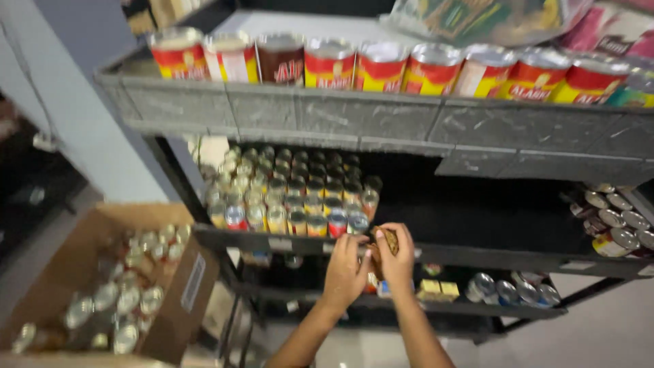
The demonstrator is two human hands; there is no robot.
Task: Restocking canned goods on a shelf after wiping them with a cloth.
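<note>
A small brown-topped can (388, 240) sits between both hands at the front lip of the middle shelf (272, 240), just right of the rows of small cans. The right hand (397, 257) wraps it from the right, fingers curled over its top and side. The left hand (345, 269) presses against it from the left, fingers together and bent around the can's near side, thumb hidden. The picture is blurred, so finer details of the can cannot be told.

Just left of the hands, the small cans (289, 194) stand packed in rows on the same shelf, with yellow, red and blue labels and silver lids. The right part of that shelf is dark, and at its far right lie a few larger tins (616, 221) on their sides.

Above, on the grey top shelf (381, 119), a line of red-and-yellow cans (381, 67) runs along the front edge. Below the hands, the lower shelf (436, 308) carries a few silver-lidded tins (511, 292) and small yellow boxes (438, 289).

At the lower left, an open cardboard box (184, 286) on the floor holds more silver-topped cans (122, 300).
</note>
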